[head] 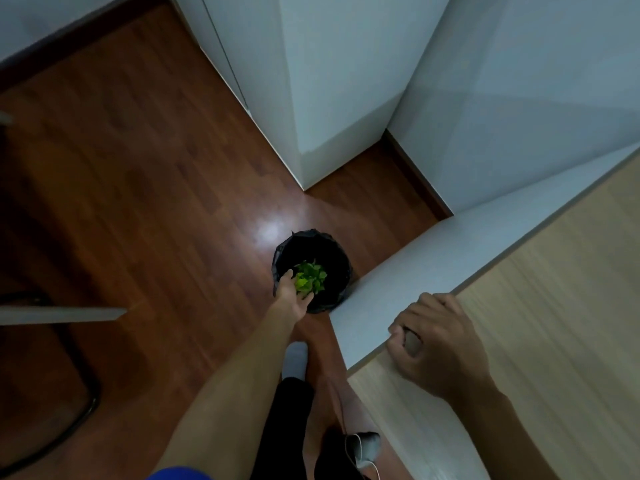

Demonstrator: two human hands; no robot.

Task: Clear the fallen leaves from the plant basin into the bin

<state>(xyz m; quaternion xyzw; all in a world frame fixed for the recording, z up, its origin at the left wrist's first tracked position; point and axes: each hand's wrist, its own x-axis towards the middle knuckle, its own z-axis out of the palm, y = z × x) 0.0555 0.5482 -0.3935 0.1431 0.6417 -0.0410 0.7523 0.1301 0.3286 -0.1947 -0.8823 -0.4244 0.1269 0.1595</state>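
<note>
A round bin (332,251) lined with a black bag stands on the wooden floor beside the desk corner. My left hand (291,294) reaches down over its near rim, fingers spread under a bunch of green and yellowish leaves (309,277) above the bin's mouth. Whether the leaves still rest in the hand or lie in the bin is unclear. My right hand (434,344) is curled over the edge of the light wooden desk (554,306), gripping it. The plant basin is out of view.
White wardrobe panels (329,98) and a wall close in the far corner. A chair frame (52,341) stands at the left. My socked feet (296,358) and a white cable (356,452) are on the floor below me.
</note>
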